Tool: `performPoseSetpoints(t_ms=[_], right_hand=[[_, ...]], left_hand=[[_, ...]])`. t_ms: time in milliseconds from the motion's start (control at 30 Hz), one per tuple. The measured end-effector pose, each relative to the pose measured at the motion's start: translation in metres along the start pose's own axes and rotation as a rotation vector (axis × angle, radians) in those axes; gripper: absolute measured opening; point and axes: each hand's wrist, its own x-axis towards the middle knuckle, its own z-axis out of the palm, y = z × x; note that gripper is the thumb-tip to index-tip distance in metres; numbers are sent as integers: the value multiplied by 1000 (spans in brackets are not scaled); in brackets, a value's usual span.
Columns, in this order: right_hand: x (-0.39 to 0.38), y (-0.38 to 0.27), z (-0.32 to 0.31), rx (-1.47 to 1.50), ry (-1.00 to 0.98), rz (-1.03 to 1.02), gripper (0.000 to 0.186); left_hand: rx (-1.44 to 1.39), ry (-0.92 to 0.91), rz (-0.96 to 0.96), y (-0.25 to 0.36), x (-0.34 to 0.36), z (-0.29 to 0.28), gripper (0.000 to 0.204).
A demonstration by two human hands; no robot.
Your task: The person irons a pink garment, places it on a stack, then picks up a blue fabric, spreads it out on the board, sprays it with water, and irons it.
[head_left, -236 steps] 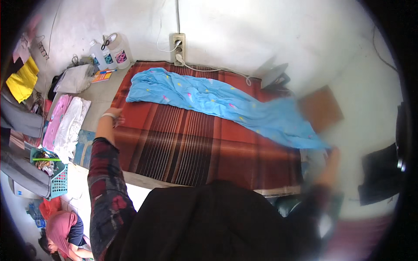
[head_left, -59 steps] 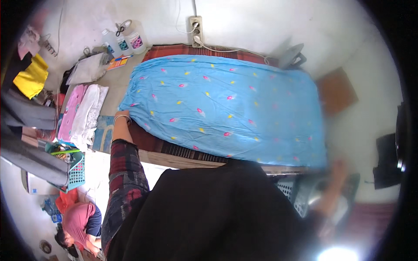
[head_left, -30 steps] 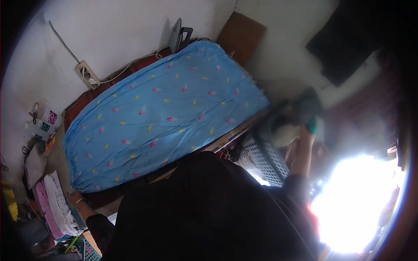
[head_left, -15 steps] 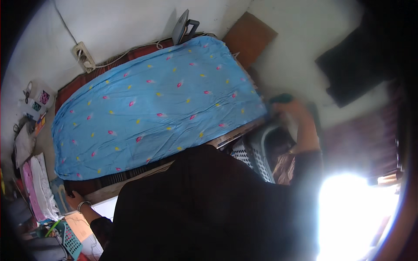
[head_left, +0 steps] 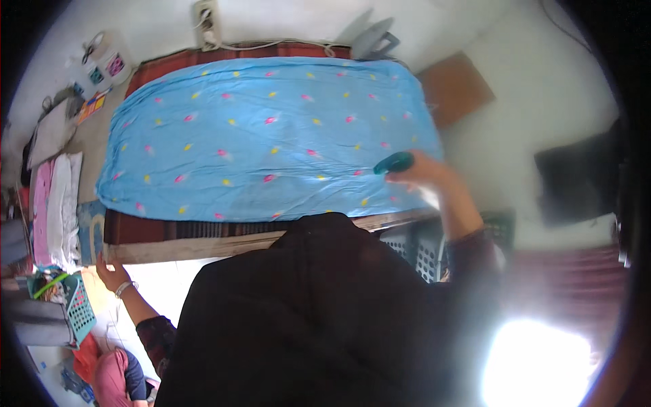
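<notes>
A light blue cloth (head_left: pixel 291 136) with small pink and yellow motifs lies spread over the table, wrinkled along its near side. Above its right end, my right hand (head_left: pixel 430 178) is closed round a spray bottle (head_left: pixel 395 163) with a teal head; the bottle's body is mostly hidden by the hand and blurred. At the table's near left corner, my left hand (head_left: pixel 114 275) rests by the wooden edge (head_left: pixel 183 252), fingers stretched and holding nothing. An iron (head_left: pixel 375 42) stands upright on its heel behind the cloth's far right corner.
A power socket (head_left: pixel 207 26) with the iron's cord is on the wall. Folded clothes (head_left: pixel 57 210) and white bottles (head_left: pixel 102 64) stand on the left. Plastic baskets (head_left: pixel 427 254) sit below the right edge. A teal basket (head_left: pixel 81 308) and a partly visible person (head_left: pixel 115 380) are lower left.
My right hand has moved from beyond the cloth's right edge to above the cloth with the spray bottle. My left hand stays near the table's corner. The view has turned.
</notes>
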Motion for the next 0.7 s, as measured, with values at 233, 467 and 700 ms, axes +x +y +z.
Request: performPoseSetpoints(t_ms=[233,467,700], right_hand=[[71,-93,128,-27,-190,-77,31],[144,-241,251,-133,-323,-469,32],[188,-356,341,-158,-482,-576,36]], left_hand=[[-192,-14,20,-24,36,9,37],[-256,-90,179,42,59,11,38],[-266,-196,80,69,56,5,44]])
